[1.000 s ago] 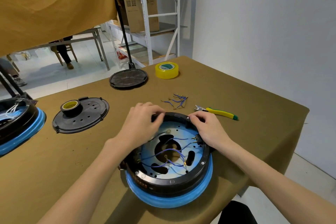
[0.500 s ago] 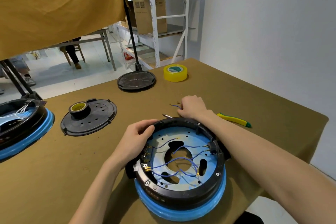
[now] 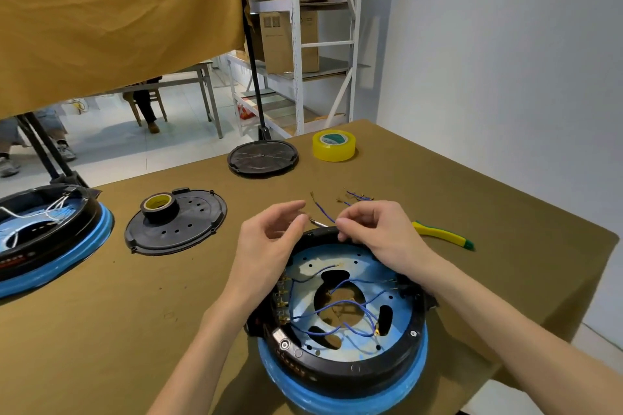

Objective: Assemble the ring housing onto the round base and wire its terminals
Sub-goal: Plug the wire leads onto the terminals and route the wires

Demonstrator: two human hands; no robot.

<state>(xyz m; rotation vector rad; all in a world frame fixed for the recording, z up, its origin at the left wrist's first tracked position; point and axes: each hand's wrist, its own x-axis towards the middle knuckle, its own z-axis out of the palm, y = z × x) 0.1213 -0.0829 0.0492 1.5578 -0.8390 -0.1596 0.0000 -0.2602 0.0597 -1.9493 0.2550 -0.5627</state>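
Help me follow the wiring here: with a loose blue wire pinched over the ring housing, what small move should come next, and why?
Probably the left hand should take the free end of the blue wire that the right hand pinches. The left hand is open right beside it, and the wire hangs above the ring housing, joined to no terminal yet.

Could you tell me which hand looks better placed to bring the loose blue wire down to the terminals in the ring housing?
Probably the right hand: it already pinches the blue wire just above the far rim of the ring housing. The left hand holds nothing.
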